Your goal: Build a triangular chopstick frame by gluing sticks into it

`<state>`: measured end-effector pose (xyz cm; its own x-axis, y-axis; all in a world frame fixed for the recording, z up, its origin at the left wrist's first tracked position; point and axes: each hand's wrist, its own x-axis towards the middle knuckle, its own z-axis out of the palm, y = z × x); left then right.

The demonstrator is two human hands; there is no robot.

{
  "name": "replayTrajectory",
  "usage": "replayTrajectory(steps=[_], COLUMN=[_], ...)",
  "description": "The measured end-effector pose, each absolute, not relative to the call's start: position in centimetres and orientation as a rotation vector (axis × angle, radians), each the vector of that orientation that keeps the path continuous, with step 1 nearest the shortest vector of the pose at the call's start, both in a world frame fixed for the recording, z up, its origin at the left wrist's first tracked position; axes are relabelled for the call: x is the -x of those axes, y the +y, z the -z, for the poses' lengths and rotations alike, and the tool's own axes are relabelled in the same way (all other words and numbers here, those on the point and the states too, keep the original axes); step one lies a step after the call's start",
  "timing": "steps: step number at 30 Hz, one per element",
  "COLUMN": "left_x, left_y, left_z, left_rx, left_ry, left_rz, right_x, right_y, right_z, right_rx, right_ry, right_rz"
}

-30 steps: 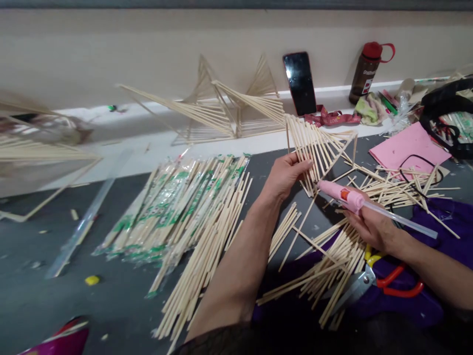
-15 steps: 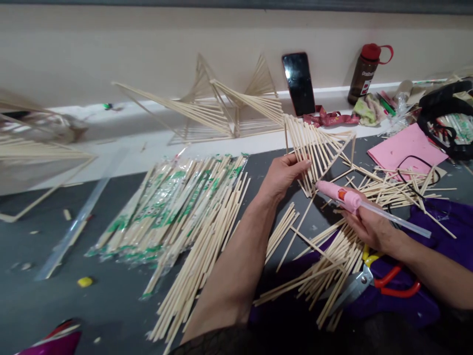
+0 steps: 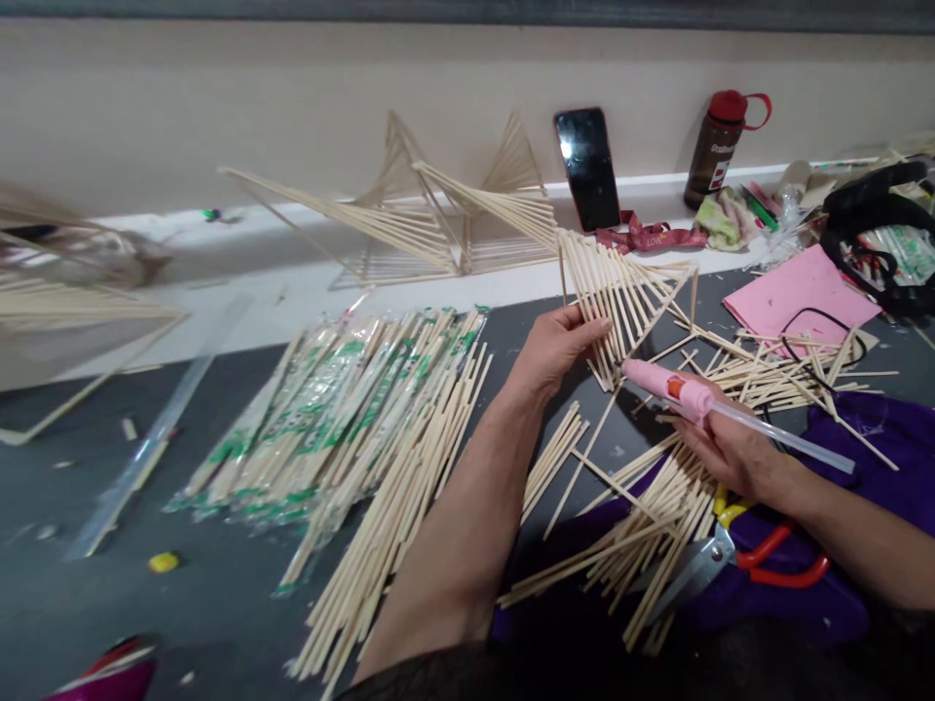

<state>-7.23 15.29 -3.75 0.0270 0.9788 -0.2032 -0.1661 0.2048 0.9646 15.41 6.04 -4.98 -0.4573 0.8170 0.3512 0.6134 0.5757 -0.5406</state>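
My left hand (image 3: pixel 559 346) pinches the left edge of a fan-shaped frame of wooden sticks (image 3: pixel 620 292), thumb on top. In my right hand (image 3: pixel 730 448) is a pink hot glue gun (image 3: pixel 661 385), a clear glue stick (image 3: pixel 789 438) jutting from its back end. The gun's nozzle meets, or nearly meets, the lower corner of the frame; I cannot tell if it touches. Loose sticks (image 3: pixel 657 506) lie below both hands. Beside my right wrist rest scissors (image 3: pixel 720 550) with red and yellow handles.
Wrapped chopstick packs (image 3: pixel 328 399) and bare sticks (image 3: pixel 409 506) spread left of my forearm. Finished stick frames (image 3: pixel 380 224) stand along the wall. A phone (image 3: pixel 586 166), a bottle (image 3: pixel 720 146), pink paper (image 3: pixel 804 292) and a ruler (image 3: pixel 146 448) are around.
The view has shifted very slightly. Both hands keep their hold, and the glue gun's nozzle stays at the frame's lower corner.
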Motion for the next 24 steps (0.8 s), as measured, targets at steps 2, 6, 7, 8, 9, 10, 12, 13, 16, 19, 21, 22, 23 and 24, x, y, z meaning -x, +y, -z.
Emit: replayTrajectory(steps=[2, 6, 7, 8, 9, 10, 12, 13, 16, 19, 21, 22, 23, 24], left_x=[7.24, 7.23, 7.22, 7.22, 7.21, 7.21, 7.22, 7.23, 7.24, 7.21, 7.20, 7.20, 7.21, 7.21], left_y=[15.32, 15.40, 15.41, 15.41, 15.40, 15.39, 15.38, 15.38, 15.39, 15.39, 15.36, 15.34, 15.31, 15.29], left_z=[3.71, 3.59, 3.55, 3.51, 3.48, 3.46, 3.48, 3.50, 3.59, 3.60, 3.55, 3.52, 3.49, 3.46], left_rx=[-0.953, -0.958, -0.956, -0.956, -0.958, -0.961, -0.960, -0.955, -0.945, -0.956, -0.964, -0.965, -0.964, -0.963], left_ry=[1.173, 1.179, 1.177, 1.176, 1.176, 1.177, 1.181, 1.186, 1.197, 1.187, 1.186, 1.190, 1.194, 1.196], left_rz=[-1.129, -1.123, -1.121, -1.121, -1.122, -1.124, -1.131, -1.136, -1.149, -1.152, -1.152, -1.154, -1.155, -1.154], right_x=[-15.46, -15.57, -15.58, -15.57, -15.56, -15.54, -15.48, -15.45, -15.39, -15.38, -15.37, -15.36, -15.34, -15.32], right_y=[6.03, 6.13, 6.16, 6.18, 6.20, 6.20, 6.21, 6.21, 6.19, 6.16, 6.16, 6.17, 6.20, 6.23], right_z=[4.98, 5.00, 5.00, 5.01, 5.00, 5.00, 4.97, 4.94, 4.81, 4.74, 4.78, 4.82, 4.87, 4.91], right_rx=[1.164, 1.107, 1.104, 1.107, 1.113, 1.117, 1.111, 1.100, 1.078, 1.102, 1.130, 1.138, 1.139, 1.133], right_ry=[-2.220, -2.231, -2.233, -2.235, -2.235, -2.237, -2.234, -2.234, -2.242, -2.249, -2.250, -2.250, -2.250, -2.251], right_rz=[-0.466, -0.453, -0.459, -0.467, -0.470, -0.470, -0.453, -0.444, -0.420, -0.408, -0.410, -0.412, -0.413, -0.411])
